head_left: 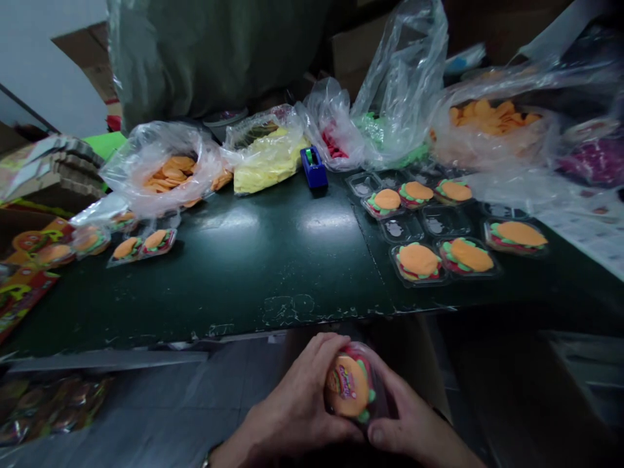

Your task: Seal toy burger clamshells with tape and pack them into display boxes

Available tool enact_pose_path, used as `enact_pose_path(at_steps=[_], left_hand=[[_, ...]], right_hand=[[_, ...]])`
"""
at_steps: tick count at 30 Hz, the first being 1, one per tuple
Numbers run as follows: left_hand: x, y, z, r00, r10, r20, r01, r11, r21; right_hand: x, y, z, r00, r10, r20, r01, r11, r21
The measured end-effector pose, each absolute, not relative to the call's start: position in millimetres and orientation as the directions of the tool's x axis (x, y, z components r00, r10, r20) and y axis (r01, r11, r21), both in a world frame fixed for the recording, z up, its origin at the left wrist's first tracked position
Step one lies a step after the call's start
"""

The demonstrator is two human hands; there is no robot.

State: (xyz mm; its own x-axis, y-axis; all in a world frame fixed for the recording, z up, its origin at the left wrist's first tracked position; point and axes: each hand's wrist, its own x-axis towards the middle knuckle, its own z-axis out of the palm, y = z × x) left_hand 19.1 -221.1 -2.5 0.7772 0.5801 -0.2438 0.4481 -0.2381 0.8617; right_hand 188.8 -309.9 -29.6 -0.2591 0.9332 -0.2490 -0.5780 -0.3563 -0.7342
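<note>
A clear plastic box with a toy burger [355,387] inside is held in front of the table's near edge. Through its lid show an orange bun with a printed label, green frills and a red layer. My left hand [305,396] wraps its left side, fingers over the far edge and thumb at the near edge. My right hand [404,416] grips its right side, with the thumb at the near corner. On the table ahead to the right, several open clear trays hold similar burgers [419,261], and others among them [400,229] hold none.
Plastic bags of orange pieces [173,172], yellow sheets [268,159], red pieces and green pieces line the back. A blue tape dispenser [314,169] stands before them. Boxed burgers [156,240] and printed cards [29,286] lie left. A bag of orange buns [492,117] is at the right.
</note>
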Motion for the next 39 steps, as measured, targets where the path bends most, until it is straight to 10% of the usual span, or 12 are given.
enact_pose_path(at_steps=[14, 24, 39], left_hand=[[16, -223, -11, 0.728, 0.559, -0.397, 0.397, 0.128, 0.909], [21, -238, -19, 0.782, 0.571, -0.251, 0.46, -0.256, 0.85], [27, -224, -12, 0.662, 0.528, -0.533, 0.37, 0.389, 0.844]], right_hand=[[199, -331, -50, -0.336, 0.905, -0.261, -0.634, -0.423, -0.647], [197, -324, -41, -0.178, 0.919, -0.351, -0.51, -0.391, -0.766], [192, -316, -53, -0.219, 0.885, -0.411, -0.496, -0.464, -0.734]])
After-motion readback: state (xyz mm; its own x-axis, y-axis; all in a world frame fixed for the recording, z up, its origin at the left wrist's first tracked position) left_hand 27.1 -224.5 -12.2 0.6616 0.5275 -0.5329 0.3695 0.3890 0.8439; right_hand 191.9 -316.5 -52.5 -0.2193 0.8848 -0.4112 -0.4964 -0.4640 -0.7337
